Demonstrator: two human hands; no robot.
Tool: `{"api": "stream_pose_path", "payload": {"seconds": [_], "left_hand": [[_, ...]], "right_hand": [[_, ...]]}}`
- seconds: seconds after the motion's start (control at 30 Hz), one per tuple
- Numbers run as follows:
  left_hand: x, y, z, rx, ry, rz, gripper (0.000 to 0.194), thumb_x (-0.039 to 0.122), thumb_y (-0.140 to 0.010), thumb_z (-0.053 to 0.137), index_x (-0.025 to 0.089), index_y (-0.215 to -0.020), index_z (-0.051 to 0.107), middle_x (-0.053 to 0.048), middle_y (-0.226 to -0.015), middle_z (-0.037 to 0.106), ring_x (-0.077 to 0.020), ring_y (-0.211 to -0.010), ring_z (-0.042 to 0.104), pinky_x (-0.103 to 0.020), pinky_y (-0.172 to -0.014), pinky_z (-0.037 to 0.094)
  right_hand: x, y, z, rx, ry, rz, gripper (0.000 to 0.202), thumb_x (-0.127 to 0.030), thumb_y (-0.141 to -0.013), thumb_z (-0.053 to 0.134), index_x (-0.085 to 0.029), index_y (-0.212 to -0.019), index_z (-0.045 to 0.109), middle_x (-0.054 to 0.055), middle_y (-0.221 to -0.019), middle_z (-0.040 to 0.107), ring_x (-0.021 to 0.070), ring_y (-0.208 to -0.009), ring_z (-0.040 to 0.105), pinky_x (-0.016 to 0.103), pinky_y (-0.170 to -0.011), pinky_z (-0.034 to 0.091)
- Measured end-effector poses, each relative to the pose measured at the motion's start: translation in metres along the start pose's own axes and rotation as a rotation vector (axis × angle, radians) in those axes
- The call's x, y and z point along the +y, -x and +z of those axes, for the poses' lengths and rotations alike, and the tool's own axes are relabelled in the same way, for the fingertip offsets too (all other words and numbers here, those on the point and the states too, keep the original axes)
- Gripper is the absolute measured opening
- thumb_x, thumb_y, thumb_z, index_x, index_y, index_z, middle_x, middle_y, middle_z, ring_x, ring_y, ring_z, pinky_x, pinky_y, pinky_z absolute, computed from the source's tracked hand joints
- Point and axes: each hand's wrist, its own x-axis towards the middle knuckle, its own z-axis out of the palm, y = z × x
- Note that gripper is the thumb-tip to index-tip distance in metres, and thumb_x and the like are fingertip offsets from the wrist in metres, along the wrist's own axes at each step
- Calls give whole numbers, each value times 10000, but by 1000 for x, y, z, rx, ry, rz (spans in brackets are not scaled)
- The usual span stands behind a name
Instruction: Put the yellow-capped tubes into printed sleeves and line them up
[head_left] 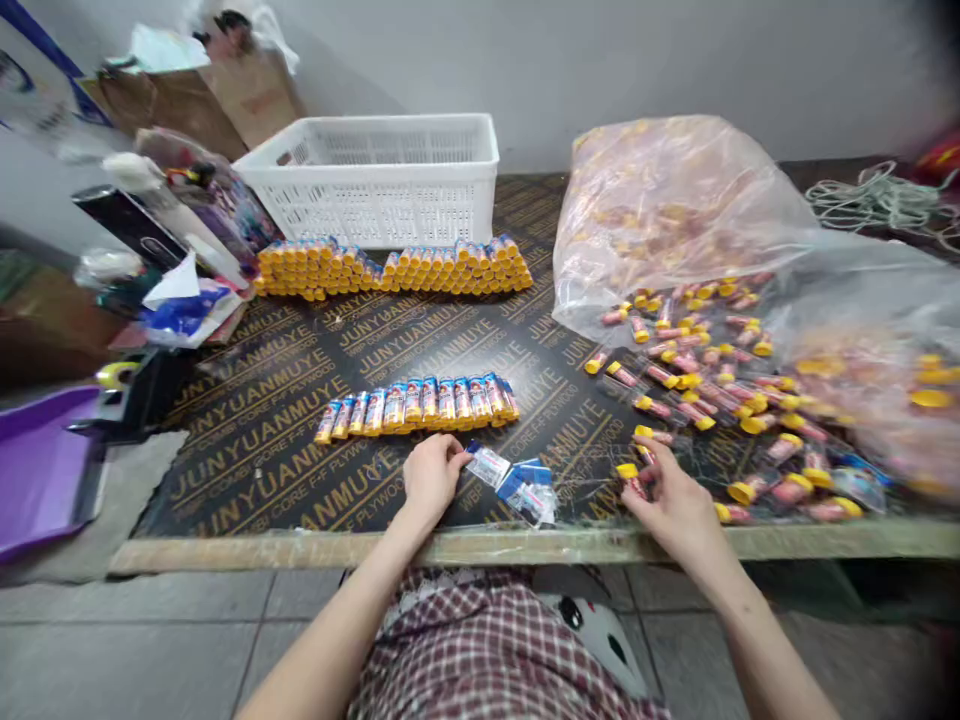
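Observation:
My left hand [433, 473] is near the table's front edge, thumb and forefinger pinched at the corner of a small clear-and-blue label sleeve [489, 465]. More such sleeves [531, 490] lie in a loose pile just to its right. In the fingers of my right hand [679, 505] is a small pink tube with a yellow cap [631, 478]. Many similar unlabelled tubes [697, 375] are scattered beyond and to the right of that hand. Ahead of my left hand lies a row of tubes in blue printed labels [420, 402].
Stacks of labelled tubes [322, 268] sit before a white plastic basket [375, 190]. A large clear bag of tubes [660, 200] spreads at the back right. A tape dispenser [124, 395] and a purple dustpan-like tray [45, 470] are at the left; string [877, 200] lies far right.

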Motion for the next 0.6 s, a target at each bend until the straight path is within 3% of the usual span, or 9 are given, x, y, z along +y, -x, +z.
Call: {"api": "stream_pose_path", "payload": {"seconds": [0.13,0.23,0.33,0.43,0.6], "left_hand": [[2,6,-2,-67,329,31,125,247,-692,641,173,-612,580,8,-595,584,-127,-578,531,-238,-582,386],[8,12,0,-139,743,-139,170,240,-627,669,181,-639,510,42,-526,554,-121,-502,540,-239,-538,436],[15,17,1,-174,1056,-317,313,159,-520,725,179,-751,515,57,-525,585,-112,-470,550,-249,-539,486],[19,20,2,-186,1209,-393,400,105,-477,749,135,-844,595,18,-619,650,-92,-521,573,-211,-558,494],[19,22,7,-173,1306,-516,291,218,-512,793,90,-747,681,-37,-687,678,-91,-561,585,-206,-548,506]], "right_hand": [[-18,6,6,11,-347,-5,566,-331,-737,587,-219,-1273,443,4,-816,561,137,-592,581,279,-573,495],[-40,16,14,3,-593,-23,366,-364,-779,608,-226,-1114,554,36,-892,592,148,-688,610,263,-589,514],[-62,27,24,34,-692,-107,192,-310,-798,625,-221,-969,618,53,-953,626,167,-836,623,276,-724,525],[-75,37,33,43,-756,-215,153,-244,-829,595,-233,-977,634,63,-1057,611,181,-970,604,292,-810,522],[-76,45,40,17,-721,-328,230,-170,-854,559,-265,-1051,632,64,-1117,588,186,-1069,565,307,-851,518]]}}
